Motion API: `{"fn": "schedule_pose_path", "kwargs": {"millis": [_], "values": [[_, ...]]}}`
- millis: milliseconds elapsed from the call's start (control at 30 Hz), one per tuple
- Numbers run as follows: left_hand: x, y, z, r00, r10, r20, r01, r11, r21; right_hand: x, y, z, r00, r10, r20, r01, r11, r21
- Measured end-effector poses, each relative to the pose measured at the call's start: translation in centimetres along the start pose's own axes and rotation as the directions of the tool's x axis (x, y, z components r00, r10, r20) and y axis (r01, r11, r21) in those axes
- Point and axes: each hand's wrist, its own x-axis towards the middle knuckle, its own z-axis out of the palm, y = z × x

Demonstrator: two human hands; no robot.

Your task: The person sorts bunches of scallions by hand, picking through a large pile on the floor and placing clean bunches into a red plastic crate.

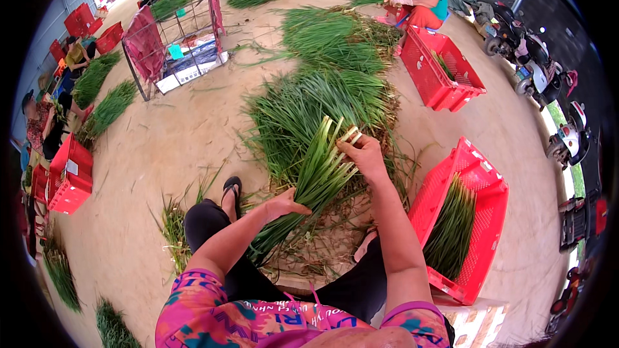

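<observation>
Green bundle of long, narrow-leaved stalks with pale stem ends (311,183) slants between both hands: the left hand (288,205) grips its near, leafy part, the right hand (363,156) pinches pale ends farther right. Beyond spreads a big green leafy heap (290,113); right, a red perforated plastic crate (488,224) holds green stalks (453,229).

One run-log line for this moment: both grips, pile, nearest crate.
left grip: on leaves of green bunch | right grip: at its pale stem ends | green pile: ahead | red crate: at right, greens inside
</observation>
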Motion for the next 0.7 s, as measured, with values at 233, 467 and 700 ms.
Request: {"fn": "schedule_pose_path", "kwargs": {"millis": [233, 467, 700], "values": [[-0.1, -0.5, -0.2, 0.999, 0.024, 0.049, -0.024, 1.000, -0.011, -0.2, -0.1, -0.8, 0.998, -0.026, 0.054, 0.029, 0.998, -0.059], [0.0, -1.3, -0.8, 0.986, -0.032, 0.165, 0.049, 0.993, -0.104, -0.7, -0.8, -1.0, 0.990, -0.027, 0.142, 0.034, 0.998, -0.051], [-0.6, 0.3, 0.1, 0.981, -0.058, 0.184, 0.079, 0.991, -0.109, -0.7, -0.8, -1.3, 0.984, 0.030, 0.174, -0.035, 0.999, 0.027]]}}
